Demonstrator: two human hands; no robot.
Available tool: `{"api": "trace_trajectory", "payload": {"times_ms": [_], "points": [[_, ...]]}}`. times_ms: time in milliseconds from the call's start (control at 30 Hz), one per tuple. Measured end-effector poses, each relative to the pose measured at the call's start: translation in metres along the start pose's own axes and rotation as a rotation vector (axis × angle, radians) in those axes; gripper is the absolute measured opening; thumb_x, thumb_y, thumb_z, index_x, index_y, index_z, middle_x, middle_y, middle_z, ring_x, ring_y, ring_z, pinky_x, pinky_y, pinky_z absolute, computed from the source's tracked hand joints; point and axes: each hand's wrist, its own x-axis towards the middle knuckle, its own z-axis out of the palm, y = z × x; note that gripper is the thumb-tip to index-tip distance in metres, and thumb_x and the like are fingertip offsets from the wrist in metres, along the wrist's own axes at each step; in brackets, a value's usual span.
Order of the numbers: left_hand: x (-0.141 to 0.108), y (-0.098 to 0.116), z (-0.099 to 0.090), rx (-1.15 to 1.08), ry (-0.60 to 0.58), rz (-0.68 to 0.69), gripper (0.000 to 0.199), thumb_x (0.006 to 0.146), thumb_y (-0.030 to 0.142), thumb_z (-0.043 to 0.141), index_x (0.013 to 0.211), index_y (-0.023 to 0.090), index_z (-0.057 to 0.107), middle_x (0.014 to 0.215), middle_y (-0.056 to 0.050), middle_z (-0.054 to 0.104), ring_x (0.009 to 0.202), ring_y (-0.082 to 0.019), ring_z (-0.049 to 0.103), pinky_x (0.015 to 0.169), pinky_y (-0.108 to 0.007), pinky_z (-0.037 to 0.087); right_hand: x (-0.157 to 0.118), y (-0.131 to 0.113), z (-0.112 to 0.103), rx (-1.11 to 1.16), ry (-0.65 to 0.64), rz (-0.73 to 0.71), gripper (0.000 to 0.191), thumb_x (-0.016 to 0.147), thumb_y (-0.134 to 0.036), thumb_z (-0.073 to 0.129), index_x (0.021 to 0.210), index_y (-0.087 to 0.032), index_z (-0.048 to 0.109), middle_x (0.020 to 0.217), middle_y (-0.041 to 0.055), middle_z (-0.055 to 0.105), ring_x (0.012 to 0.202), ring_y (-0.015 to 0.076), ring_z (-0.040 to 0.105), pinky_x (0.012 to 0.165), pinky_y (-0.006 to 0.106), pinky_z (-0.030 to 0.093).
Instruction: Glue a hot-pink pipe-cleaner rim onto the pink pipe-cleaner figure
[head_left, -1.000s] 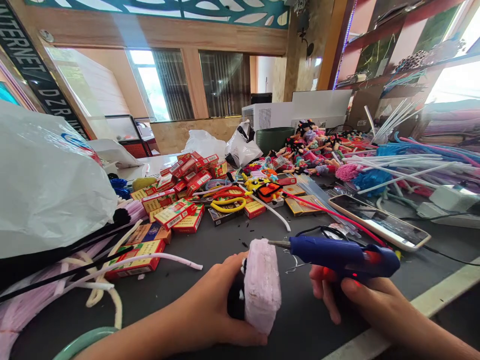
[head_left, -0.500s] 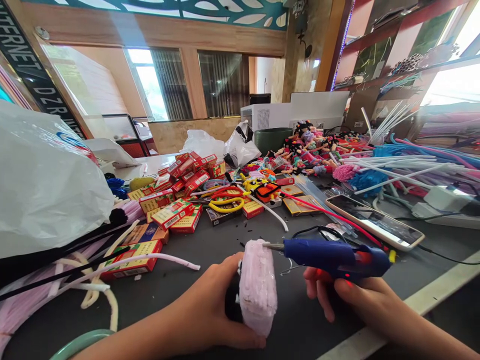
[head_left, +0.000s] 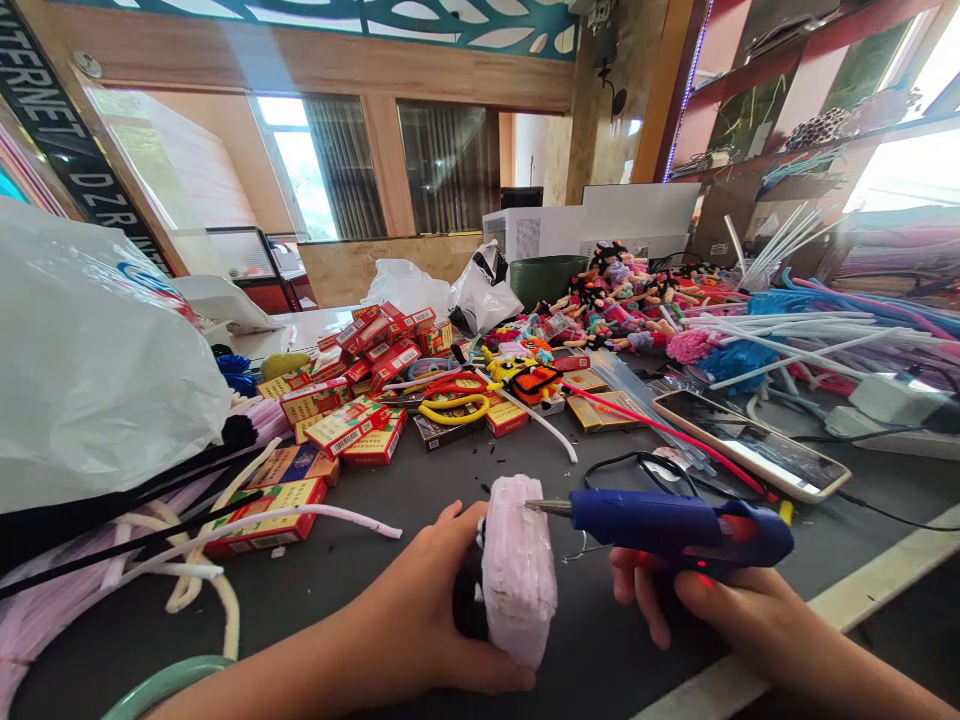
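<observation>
At six o'clock, the left hand [head_left: 420,610] grips a pink fuzzy block [head_left: 519,570] on the table [head_left: 390,480], its fingers [head_left: 502,680] closed around the block's black part [head_left: 469,600]. At five o'clock, the right hand [head_left: 720,610] curls around a blue glue gun [head_left: 667,525], its nozzle just beside the block. Pink covers the visible face; the black part remains uncovered.

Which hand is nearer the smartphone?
Right. The right hand is below the smartphone, holding a blue glue gun; the left hand, holding a pink bundle, is farther left.
</observation>
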Motion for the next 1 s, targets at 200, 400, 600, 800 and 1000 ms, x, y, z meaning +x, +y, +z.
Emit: {"api": "trace_trajectory", "payload": {"times_ms": [200, 400, 600, 800, 1000], "points": [[-0.003, -0.003, 0.002, 0.009, 0.052, -0.014, 0.1, 0.053, 0.041, 0.086, 0.141, 0.026, 0.042, 0.121, -0.009, 0.064, 0.111, -0.038, 0.056, 0.092, -0.045, 0.049, 0.0, 0.004, 0.0, -0.004, -0.033, -0.041, 0.047, 0.069, -0.066, 0.073, 0.087, -0.022, 0.077, 0.075, 0.0051, 0.07, 0.056, 0.0171, 0.059, 0.061, 0.033, 0.047], [-0.003, 0.003, 0.002, 0.016, 0.072, -0.018, 0.1, 0.053, 0.042, 0.086, 0.142, 0.024, 0.043, 0.121, -0.008, 0.064, 0.118, -0.042, 0.052, 0.096, -0.049, 0.046, 0.001, 0.01, -0.009, -0.009, -0.118, -0.028, 0.042, 0.075, -0.062, 0.07, 0.094, -0.025, 0.077, 0.084, 0.0043, 0.072, 0.06, 0.0153, 0.06, 0.066, 0.031, 0.048], [0.0, 0.004, 0.001, 0.036, 0.066, -0.04, 0.099, 0.051, 0.045, 0.086, 0.138, 0.023, 0.047, 0.12, -0.009, 0.066, 0.117, -0.041, 0.053, 0.096, -0.046, 0.046, -0.002, 0.002, -0.003, -0.015, -0.051, 0.009, 0.048, 0.068, -0.068, 0.072, 0.088, -0.025, 0.077, 0.077, 0.0029, 0.07, 0.06, 0.0162, 0.059, 0.066, 0.033, 0.047], [-0.004, 0.008, 0.002, 0.025, 0.149, -0.082, 0.096, 0.051, 0.046, 0.087, 0.136, 0.023, 0.049, 0.13, -0.011, 0.061, 0.128, -0.046, 0.043, 0.109, -0.055, 0.031, -0.003, -0.002, 0.003, 0.001, -0.033, 0.021, 0.049, 0.065, -0.069, 0.074, 0.085, -0.024, 0.077, 0.078, 0.0039, 0.072, 0.058, 0.0157, 0.057, 0.064, 0.033, 0.046], [-0.002, 0.018, -0.002, 0.095, 0.211, -0.028, 0.082, 0.057, 0.036, 0.084, 0.132, 0.022, 0.052, 0.134, -0.007, 0.06, 0.13, -0.041, 0.046, 0.118, -0.056, 0.012, 0.002, 0.013, -0.011, -0.02, -0.165, -0.063, 0.038, 0.075, -0.062, 0.07, 0.093, -0.029, 0.078, 0.081, 0.0047, 0.073, 0.058, 0.0159, 0.06, 0.062, 0.031, 0.049]]}}
